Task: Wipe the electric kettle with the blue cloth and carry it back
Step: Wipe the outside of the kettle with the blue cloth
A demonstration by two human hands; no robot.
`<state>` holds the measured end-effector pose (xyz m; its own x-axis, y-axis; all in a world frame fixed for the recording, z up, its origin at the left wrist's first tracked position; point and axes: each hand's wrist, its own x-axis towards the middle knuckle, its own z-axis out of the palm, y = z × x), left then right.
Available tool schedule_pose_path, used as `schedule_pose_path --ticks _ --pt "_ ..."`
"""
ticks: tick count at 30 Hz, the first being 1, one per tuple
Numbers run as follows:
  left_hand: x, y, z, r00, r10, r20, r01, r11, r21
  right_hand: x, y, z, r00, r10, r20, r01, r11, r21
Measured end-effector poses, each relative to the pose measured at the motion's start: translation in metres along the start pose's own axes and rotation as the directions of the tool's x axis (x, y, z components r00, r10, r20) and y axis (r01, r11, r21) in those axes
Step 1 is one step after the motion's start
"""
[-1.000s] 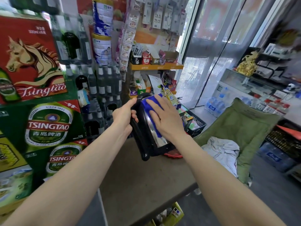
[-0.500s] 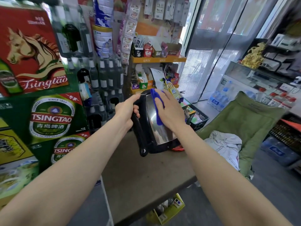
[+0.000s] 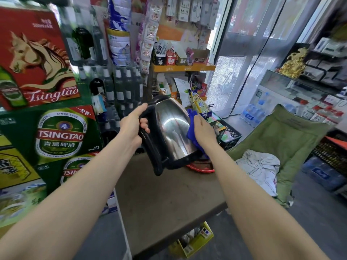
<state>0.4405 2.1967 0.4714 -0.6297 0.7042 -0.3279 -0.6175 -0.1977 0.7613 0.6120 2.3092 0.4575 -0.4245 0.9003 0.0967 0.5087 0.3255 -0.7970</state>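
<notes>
A steel electric kettle (image 3: 171, 128) with a black handle and base hangs tilted above the brown table (image 3: 169, 203). My left hand (image 3: 134, 124) grips its black handle from the left. My right hand (image 3: 203, 131) presses a blue cloth (image 3: 191, 126) against the kettle's right side, near the spout edge. Most of the shiny steel wall faces me uncovered. The cloth is partly hidden under my right palm.
Stacked beer cartons (image 3: 60, 134) and bottles (image 3: 122, 85) stand on the left. A red item (image 3: 201, 167) lies on the table behind the kettle. A black crate (image 3: 230, 137) and a green folding chair (image 3: 285, 143) with white clothing (image 3: 261, 167) sit at the right.
My right hand has slid the blue cloth from the kettle's front wall to its right side. The steel surface is now exposed. My left hand keeps holding the handle.
</notes>
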Motion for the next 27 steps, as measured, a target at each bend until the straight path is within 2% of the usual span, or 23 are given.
schedule_pose_path --ticks 1,2,4,6,7,8,9,10,11,12,13,14,15,16,17,19,21,23,24,25,26,27 --pt "0.000 -0.002 0.000 1.000 -0.004 0.000 0.004 1.000 0.013 0.003 -0.006 -0.003 0.998 0.058 0.003 -0.058 0.998 -0.001" --pt "-0.001 -0.002 0.001 1.000 -0.002 -0.010 0.002 1.000 0.019 0.003 -0.011 -0.002 0.999 0.024 -0.023 -0.026 0.998 -0.064" --pt "-0.001 -0.003 0.006 1.000 0.012 -0.027 -0.011 0.999 0.039 -0.001 -0.021 0.013 0.976 -0.204 -0.073 0.179 0.949 -0.259" --pt "-0.003 -0.005 0.013 0.998 0.044 -0.035 -0.041 0.995 0.093 -0.007 -0.031 0.033 0.906 -0.422 -0.024 0.364 0.809 -0.462" --pt "-0.004 -0.007 0.014 0.998 0.060 -0.034 -0.056 0.992 0.116 -0.005 -0.034 0.037 0.882 -0.472 0.009 0.411 0.759 -0.504" --pt "-0.006 -0.009 0.014 0.997 0.066 -0.026 -0.062 0.990 0.130 -0.001 -0.034 0.036 0.871 -0.490 0.033 0.442 0.753 -0.487" --pt "-0.008 -0.010 0.013 0.998 0.064 -0.013 -0.061 0.989 0.138 0.005 -0.031 0.033 0.878 -0.478 0.031 0.447 0.793 -0.413" --pt "-0.009 -0.010 0.010 0.998 0.060 0.001 -0.059 0.988 0.145 0.015 -0.023 0.028 0.911 -0.412 0.010 0.398 0.872 -0.285" --pt "-0.010 -0.011 0.007 0.998 0.059 0.018 -0.061 0.987 0.152 0.023 -0.015 0.021 0.965 -0.262 0.007 0.260 0.958 -0.122" --pt "-0.011 -0.010 0.004 0.998 0.058 0.036 -0.063 0.986 0.156 0.029 -0.008 0.011 0.998 -0.048 0.046 0.046 0.998 0.053" --pt "-0.013 -0.010 0.002 0.997 0.058 0.049 -0.065 0.986 0.152 0.032 -0.002 0.004 0.986 0.135 0.102 -0.152 0.972 0.181" --pt "-0.015 -0.009 0.002 0.997 0.055 0.055 -0.062 0.988 0.142 0.032 0.002 0.001 0.965 0.231 0.128 -0.255 0.939 0.230" --pt "-0.016 -0.006 0.002 0.997 0.049 0.054 -0.055 0.990 0.130 0.030 0.001 -0.001 0.958 0.261 0.120 -0.281 0.937 0.208" --pt "-0.016 -0.004 0.003 0.998 0.037 0.043 -0.042 0.992 0.115 0.025 -0.004 0.001 0.972 0.222 0.073 -0.230 0.965 0.130" --pt "-0.015 -0.002 0.005 0.999 0.023 0.027 -0.026 0.995 0.095 0.021 -0.011 0.005 0.994 0.113 -0.013 -0.113 0.993 0.025" --pt "-0.011 0.002 0.009 1.000 -0.001 -0.001 0.001 0.998 0.060 0.006 -0.033 0.013 0.973 -0.197 -0.118 0.170 0.964 -0.206" --pt "-0.008 0.003 0.013 1.000 -0.002 -0.029 0.003 0.999 0.041 -0.007 -0.040 0.027 0.894 -0.444 -0.068 0.365 0.807 -0.465" --pt "-0.006 0.003 0.018 0.999 0.012 -0.044 -0.010 0.999 0.032 -0.018 -0.028 0.039 0.821 -0.571 0.014 0.451 0.633 -0.629" --pt "-0.006 0.003 0.019 0.999 0.018 -0.046 -0.016 0.999 0.031 -0.020 -0.017 0.038 0.784 -0.620 0.035 0.487 0.578 -0.654" --pt "-0.005 0.003 0.019 0.999 0.023 -0.048 -0.021 0.999 0.033 -0.018 -0.005 0.035 0.754 -0.656 0.036 0.523 0.567 -0.637" --pt "-0.004 0.001 0.019 0.999 0.023 -0.048 -0.021 0.999 0.037 -0.015 0.005 0.030 0.747 -0.665 0.018 0.549 0.600 -0.582" --pt "-0.004 0.000 0.017 0.999 0.020 -0.043 -0.018 0.999 0.041 -0.012 0.011 0.023 0.783 -0.621 -0.018 0.537 0.691 -0.484"
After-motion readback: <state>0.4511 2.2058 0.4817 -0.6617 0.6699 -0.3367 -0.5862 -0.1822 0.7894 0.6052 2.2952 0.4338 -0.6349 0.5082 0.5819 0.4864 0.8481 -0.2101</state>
